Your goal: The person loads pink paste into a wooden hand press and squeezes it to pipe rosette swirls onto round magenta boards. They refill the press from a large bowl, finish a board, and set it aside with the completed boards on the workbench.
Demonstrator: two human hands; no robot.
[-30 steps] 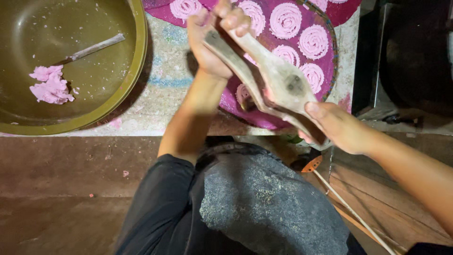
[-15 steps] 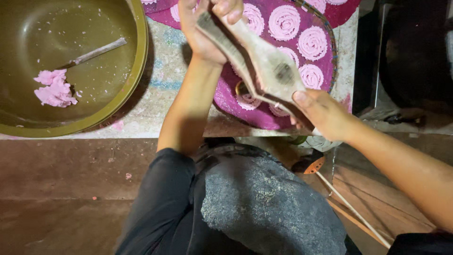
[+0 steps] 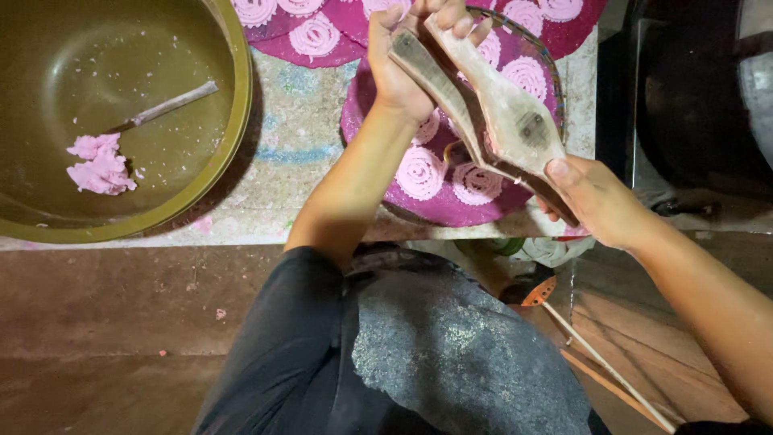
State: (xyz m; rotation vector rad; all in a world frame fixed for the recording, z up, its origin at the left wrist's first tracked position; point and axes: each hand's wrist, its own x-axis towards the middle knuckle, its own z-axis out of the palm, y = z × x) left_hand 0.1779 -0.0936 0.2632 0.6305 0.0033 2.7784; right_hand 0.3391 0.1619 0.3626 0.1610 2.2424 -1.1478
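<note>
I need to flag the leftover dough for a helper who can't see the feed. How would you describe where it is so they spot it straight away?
Start at the big olive-green metal basin at the left end of the table. Inside it, near the left wall, lies a small pale pink dough lump, just below the tip of a thin metal utensil. Unlike the pink spirals on the magenta mats, it is shapeless and sits alone.

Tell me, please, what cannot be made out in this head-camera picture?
- Head view: the wooden press hides whatever sits between its two arms.
- The left hand has its fingertips cut off by the top edge.
- The purple mat is partly covered by hands and press.
- The bowl runs off the left edge.
</note>
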